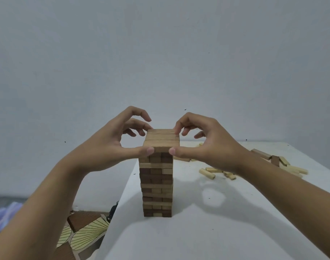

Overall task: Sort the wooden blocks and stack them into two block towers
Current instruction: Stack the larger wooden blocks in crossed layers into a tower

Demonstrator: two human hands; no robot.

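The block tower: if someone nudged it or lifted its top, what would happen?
Likely it tips when nudged: the tower stands tall on a narrow base. Lifted by the top layer, which the left hand and right hand pinch, probably only those loose blocks come away.

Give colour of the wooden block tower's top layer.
Light tan: the top layer of the tall wooden block tower, head view.

Loose blocks (184,159) — partly hidden behind right hand (207,143), 3 o'clock of tower (156,184). Dark object (112,211), tower's 8 o'clock — too small to identify.
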